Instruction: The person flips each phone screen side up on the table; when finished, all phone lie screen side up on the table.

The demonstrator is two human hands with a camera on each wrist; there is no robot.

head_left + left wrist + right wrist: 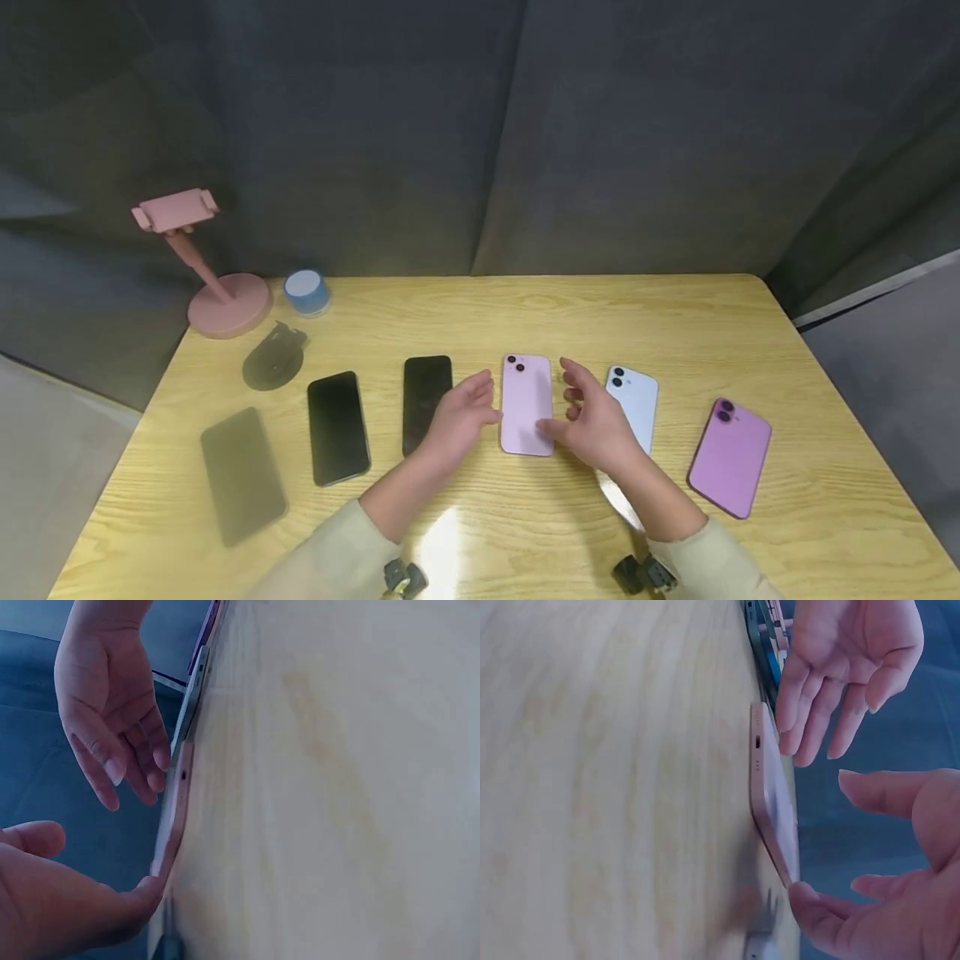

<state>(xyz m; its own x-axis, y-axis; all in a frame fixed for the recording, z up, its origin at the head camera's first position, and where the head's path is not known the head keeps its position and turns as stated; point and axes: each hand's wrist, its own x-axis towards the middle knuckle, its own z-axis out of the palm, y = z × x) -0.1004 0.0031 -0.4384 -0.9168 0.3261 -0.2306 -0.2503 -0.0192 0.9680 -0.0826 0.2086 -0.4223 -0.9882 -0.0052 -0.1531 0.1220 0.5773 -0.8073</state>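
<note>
In the middle of the frame, a light pink phone (525, 398) is flanked by a left hand (459, 414) and a right hand (600, 427). The grip of each hand is held wide, with the fingers loose and the thumb set apart. The phone is laid back up on the tabletop (517, 317), with its two camera lenses seen at its upper left corner. In the left wrist view the phone's edge is met by a fingertip of the left hand; in the head view the phone's lower right part is overlapped by the right thumb, though whether it is touched cannot be told. Just beyond the right hand, and partly covered by it, a pale blue phone (637, 402) is seen, and further toward the right a purple phone (731, 458) is placed at a slant. On the other side, a black phone (422, 387) is partly hidden by the left hand; left of it are set a second black phone (339, 429) and, at the lower left, a hazy grey phone (243, 477). Above these, a grey round stand (273, 360), a small blue tub (306, 293) and a pink phone holder (201, 264) are seen. The upper frame is filled by a dark curtain (337, 125).
</note>
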